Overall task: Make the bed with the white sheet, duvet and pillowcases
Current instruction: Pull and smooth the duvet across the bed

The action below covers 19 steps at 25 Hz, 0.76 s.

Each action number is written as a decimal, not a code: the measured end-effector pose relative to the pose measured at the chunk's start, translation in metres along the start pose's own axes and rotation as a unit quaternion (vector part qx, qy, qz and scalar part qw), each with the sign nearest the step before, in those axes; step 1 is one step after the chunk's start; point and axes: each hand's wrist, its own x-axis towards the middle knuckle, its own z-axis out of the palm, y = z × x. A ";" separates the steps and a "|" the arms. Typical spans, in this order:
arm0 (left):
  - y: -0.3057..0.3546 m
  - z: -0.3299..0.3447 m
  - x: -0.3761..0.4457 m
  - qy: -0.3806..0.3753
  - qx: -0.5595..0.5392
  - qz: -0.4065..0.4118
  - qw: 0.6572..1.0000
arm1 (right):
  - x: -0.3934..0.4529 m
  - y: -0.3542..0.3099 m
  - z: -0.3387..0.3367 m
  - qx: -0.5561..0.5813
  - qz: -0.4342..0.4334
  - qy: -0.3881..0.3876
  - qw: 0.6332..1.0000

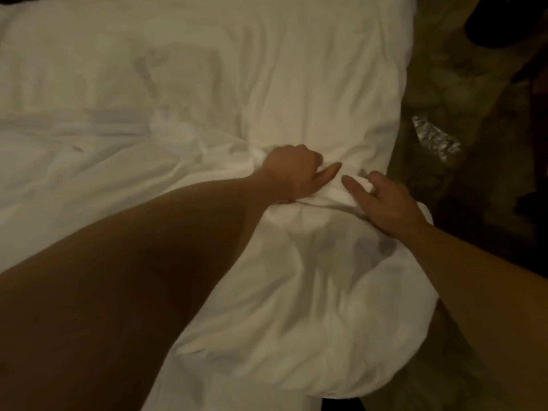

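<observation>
**Two hands at the bunched edge of the duvet**

Both bare hands meet at one gathered ridge of white cotton cloth [323, 200], the landmark for these notes. Left hand [292, 173]: fist closed around a wad of that cloth just left of the ridge, forefinger pointing out along it. Right hand [388, 203]: laid on the ridge from the right, fingers [350, 185] spread and curled over a fold; contact is plain, but a firm grasp cannot be told.

Plump white duvet [296, 84] lies rumpled beyond the ridge, running out to the bed's right edge. Nearer than the ridge, a loose billow of the same white cloth [311, 307] sags toward the person. Left of the ridge, flatter white sheet [74, 161], creased. Right of it, dim patterned floor [444, 93] with a silvery crinkled wrapper [436, 137].

Judged step: feeding or settling the duvet into its cover, or gathering an edge to pull straight; the blur leaves this unsure. Next move likely needs both hands gripping firmly, then drawing the cloth taut away from the ridge.
</observation>
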 end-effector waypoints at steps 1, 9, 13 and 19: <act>-0.002 -0.010 0.000 0.010 0.011 -0.003 1.000 | -0.004 -0.003 -0.006 0.001 0.001 0.005 1.000; -0.045 -0.110 0.040 0.191 0.097 -0.067 0.975 | 0.028 -0.087 -0.049 -0.073 -0.101 0.240 0.963; -0.052 -0.062 0.037 0.145 0.055 -0.177 0.972 | 0.040 -0.067 0.004 -0.080 -0.042 0.144 0.985; -0.010 0.013 -0.014 0.141 0.008 -0.101 0.985 | -0.002 -0.029 0.048 -0.123 -0.046 0.093 0.987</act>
